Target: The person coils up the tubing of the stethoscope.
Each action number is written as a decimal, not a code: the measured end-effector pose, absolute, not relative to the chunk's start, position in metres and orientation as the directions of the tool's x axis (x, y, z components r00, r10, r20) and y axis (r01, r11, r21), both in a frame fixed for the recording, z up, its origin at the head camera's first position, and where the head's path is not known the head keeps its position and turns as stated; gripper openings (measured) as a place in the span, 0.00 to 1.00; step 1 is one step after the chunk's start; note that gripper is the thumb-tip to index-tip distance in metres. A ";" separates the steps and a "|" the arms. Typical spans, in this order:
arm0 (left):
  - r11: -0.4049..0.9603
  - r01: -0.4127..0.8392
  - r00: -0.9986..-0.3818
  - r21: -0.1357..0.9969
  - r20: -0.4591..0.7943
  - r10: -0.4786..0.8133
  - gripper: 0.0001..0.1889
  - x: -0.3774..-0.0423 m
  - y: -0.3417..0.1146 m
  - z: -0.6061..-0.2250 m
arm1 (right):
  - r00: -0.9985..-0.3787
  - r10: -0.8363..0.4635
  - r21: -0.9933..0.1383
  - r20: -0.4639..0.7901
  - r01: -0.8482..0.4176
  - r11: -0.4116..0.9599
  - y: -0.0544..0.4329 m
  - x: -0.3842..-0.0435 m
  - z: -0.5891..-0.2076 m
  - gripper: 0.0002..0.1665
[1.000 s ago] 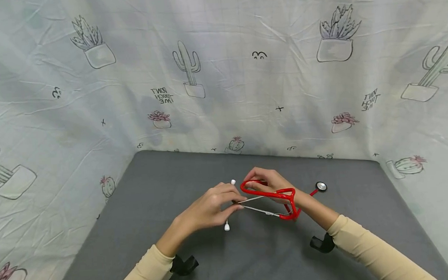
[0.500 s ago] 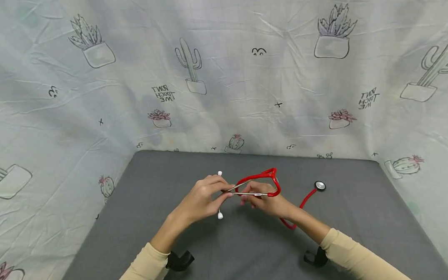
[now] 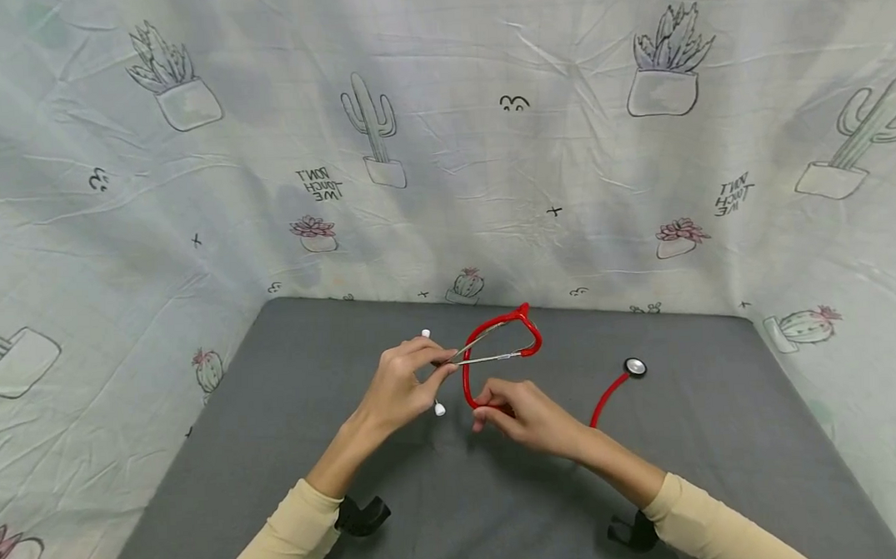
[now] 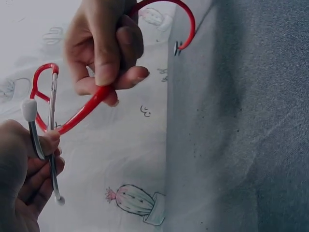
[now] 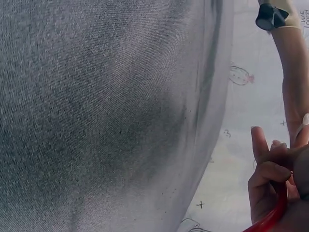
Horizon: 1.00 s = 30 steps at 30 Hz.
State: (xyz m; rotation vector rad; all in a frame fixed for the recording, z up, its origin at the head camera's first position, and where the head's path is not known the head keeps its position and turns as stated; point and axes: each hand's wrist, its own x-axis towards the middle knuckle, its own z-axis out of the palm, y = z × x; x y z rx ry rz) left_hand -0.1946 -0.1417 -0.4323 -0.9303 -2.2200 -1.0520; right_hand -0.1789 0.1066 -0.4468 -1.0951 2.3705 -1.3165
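Observation:
A red stethoscope (image 3: pixel 468 379) is held up between both hands over the grey table. My left hand (image 3: pixel 403 381) pinches its metal ear tubes where they cross, between thumb and fingers; the white ear tips (image 3: pixel 439 409) stick out either side. Lower and to the right, my right hand (image 3: pixel 529 413) grips the red tubing with curled fingers. In the left wrist view the tubing (image 4: pixel 84 113) runs from the ear tubes up into the right hand. The round chest piece (image 3: pixel 635 368) lies on the table at the right, part of its tube hidden behind the right forearm.
The grey table (image 3: pixel 330 335) has its back edge against a pale curtain (image 3: pixel 450 146) printed with cactus drawings. The curtain also hangs at both sides. Dark wrist mounts (image 3: pixel 363 517) sit under both sleeves.
The left hand has moved up and left with the ear tubes. The right hand has gone from the folded tubing near the headset down to lower tubing, and the red loop has opened out.

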 end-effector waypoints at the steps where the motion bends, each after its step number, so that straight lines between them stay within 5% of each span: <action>1: 0.469 0.748 -0.648 0.471 0.673 0.358 0.09 -0.195 -0.141 -0.432 | -0.695 -0.701 -0.800 0.160 -0.507 0.321 0.106 -0.179 -0.446 0.04; 16: 0.563 0.612 -0.786 0.556 0.507 0.354 0.07 -0.203 -0.132 -0.421 | -0.670 -0.712 -0.606 0.212 -0.661 0.442 0.104 -0.169 -0.413 0.03; 30: 0.688 0.645 -0.749 0.333 0.456 0.481 0.07 -0.204 -0.128 -0.410 | -0.678 -0.725 -0.528 0.121 -0.662 0.531 0.110 -0.169 -0.385 0.04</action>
